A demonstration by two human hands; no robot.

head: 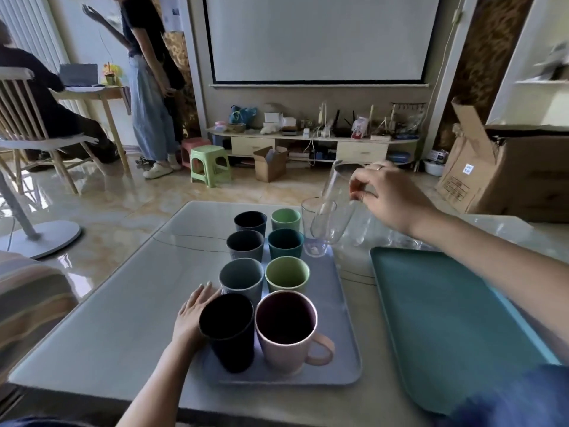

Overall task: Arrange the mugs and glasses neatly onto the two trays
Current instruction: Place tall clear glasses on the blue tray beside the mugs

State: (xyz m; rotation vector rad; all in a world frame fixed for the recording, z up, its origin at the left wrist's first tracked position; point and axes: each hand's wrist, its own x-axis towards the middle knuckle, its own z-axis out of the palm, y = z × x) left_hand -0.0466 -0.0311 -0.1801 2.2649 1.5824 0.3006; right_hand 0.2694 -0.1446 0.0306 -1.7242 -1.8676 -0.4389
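A pale lilac tray (341, 306) holds several mugs in two columns: dark, grey and green ones, a tall black mug (228, 331) and a pink handled mug (288, 331) at the front. A clear glass (314, 238) stands on the tray's far right corner. My right hand (388, 198) grips a tall clear glass (334, 208) by its rim, tilted in the air above that standing glass. My left hand (192, 315) rests flat against the black mug's left side. The teal tray (446, 328) lies bare to the right. More glasses (400, 238) stand behind it, partly hidden by my right arm.
The trays lie on a grey table (123, 303). A cardboard box (511, 167) stands beyond the table at right. Two people, a chair (34, 131) and a green stool (209, 164) are across the room at left, with a lamp base (43, 238) on the floor.
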